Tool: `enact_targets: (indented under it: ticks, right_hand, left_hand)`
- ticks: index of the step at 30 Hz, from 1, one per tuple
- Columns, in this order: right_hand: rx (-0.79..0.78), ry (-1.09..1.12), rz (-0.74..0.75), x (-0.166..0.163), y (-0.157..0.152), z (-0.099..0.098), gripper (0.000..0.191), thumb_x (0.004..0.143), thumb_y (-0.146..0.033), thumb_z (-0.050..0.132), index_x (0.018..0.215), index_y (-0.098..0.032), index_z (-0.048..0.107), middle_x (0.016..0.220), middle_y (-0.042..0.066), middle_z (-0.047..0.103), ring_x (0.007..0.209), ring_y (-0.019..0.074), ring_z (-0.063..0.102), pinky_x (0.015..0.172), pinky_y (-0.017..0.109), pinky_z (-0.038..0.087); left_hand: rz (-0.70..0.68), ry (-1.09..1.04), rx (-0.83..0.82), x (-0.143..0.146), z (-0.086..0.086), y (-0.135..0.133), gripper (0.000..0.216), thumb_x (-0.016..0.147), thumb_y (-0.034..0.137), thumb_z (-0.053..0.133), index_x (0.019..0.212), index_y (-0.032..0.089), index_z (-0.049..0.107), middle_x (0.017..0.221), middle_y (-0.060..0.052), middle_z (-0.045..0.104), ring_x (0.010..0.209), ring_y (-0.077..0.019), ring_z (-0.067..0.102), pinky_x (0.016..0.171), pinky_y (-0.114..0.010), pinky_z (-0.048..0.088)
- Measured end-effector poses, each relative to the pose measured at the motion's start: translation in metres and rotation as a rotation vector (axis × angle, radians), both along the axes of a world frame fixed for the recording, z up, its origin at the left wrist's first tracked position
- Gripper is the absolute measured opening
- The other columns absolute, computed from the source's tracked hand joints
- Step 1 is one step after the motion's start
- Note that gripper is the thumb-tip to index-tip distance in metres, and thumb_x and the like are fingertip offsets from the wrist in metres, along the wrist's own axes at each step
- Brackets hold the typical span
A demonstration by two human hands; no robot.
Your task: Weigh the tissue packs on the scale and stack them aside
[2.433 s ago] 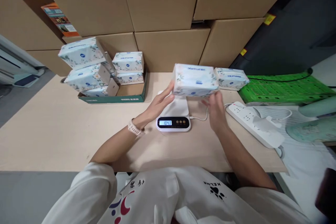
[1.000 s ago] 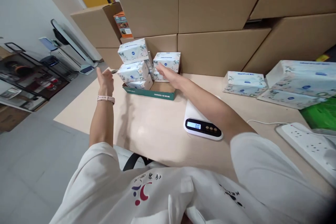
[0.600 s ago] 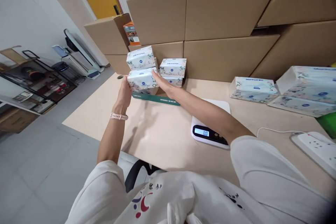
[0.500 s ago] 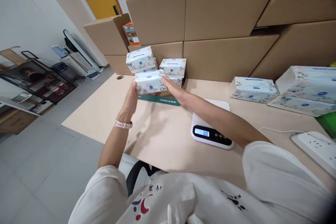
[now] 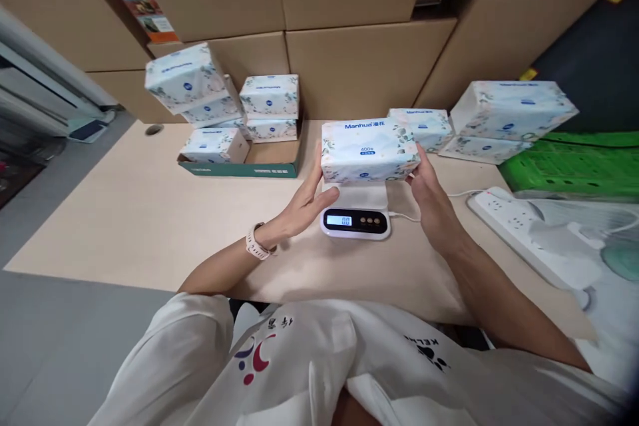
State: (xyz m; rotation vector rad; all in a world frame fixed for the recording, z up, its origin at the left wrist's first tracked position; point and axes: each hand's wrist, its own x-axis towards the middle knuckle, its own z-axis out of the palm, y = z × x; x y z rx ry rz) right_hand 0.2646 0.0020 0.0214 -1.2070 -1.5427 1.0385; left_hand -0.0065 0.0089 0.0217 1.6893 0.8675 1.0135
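Observation:
A white-and-blue tissue pack (image 5: 369, 150) hangs just above the platform of a small white digital scale (image 5: 355, 218), whose display reads 0.0. My left hand (image 5: 305, 203) presses the pack's left end and my right hand (image 5: 430, 194) its right end, so both hands grip it between them. A pale watch is on my left wrist.
A shallow green-edged tray (image 5: 239, 168) at the back left holds several stacked tissue packs (image 5: 186, 76). Other packs (image 5: 509, 110) lie at the back right beside a green crate (image 5: 574, 163). A white power strip (image 5: 519, 229) sits at the right. Cardboard boxes (image 5: 359, 66) wall the table's far edge.
Both hands took a tissue pack from the stack in the tray and carried it right, to just above the scale. The camera swung back toward the table's middle.

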Motion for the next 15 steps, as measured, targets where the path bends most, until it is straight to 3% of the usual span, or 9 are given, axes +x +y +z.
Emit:
enact_targets:
  ticks: [4, 10, 15]
  right_hand:
    - [-0.043, 0.033, 0.016, 0.001, 0.001, -0.015, 0.083, 0.099, -0.083, 0.047, 0.173, -0.048, 0.029, 0.184, -0.010, 0.028, 0.173, 0.0276, 0.026, 0.144, 0.058, 0.020]
    - [-0.085, 0.074, 0.094, -0.009, 0.007, -0.024, 0.078, 0.100, -0.079, 0.049, 0.170, -0.047, 0.034, 0.182, -0.009, 0.035, 0.173, 0.0264, 0.027, 0.144, 0.056, 0.017]
    - [-0.100, 0.062, 0.068, -0.006, 0.006, -0.038, 0.076, 0.100, -0.078, 0.049, 0.168, -0.045, 0.039, 0.181, -0.007, 0.037, 0.172, 0.0270, 0.030, 0.143, 0.055, 0.022]
  left_hand:
    - [0.023, 0.015, -0.050, 0.006, -0.015, 0.005, 0.106, 0.097, 0.077, 0.062, 0.179, 0.039, 0.006, 0.188, 0.004, -0.001, 0.176, -0.0295, -0.005, 0.145, -0.046, 0.004]
    - [0.087, 0.040, -0.097, 0.001, -0.034, -0.001, 0.099, 0.101, 0.072, 0.059, 0.179, 0.037, 0.010, 0.189, 0.001, 0.007, 0.176, -0.0282, 0.001, 0.145, -0.044, 0.005]
    - [0.094, 0.062, -0.089, -0.001, -0.041, -0.005, 0.095, 0.101, 0.071, 0.059, 0.178, 0.036, 0.016, 0.188, 0.000, 0.009, 0.176, -0.0288, 0.003, 0.145, -0.046, 0.004]
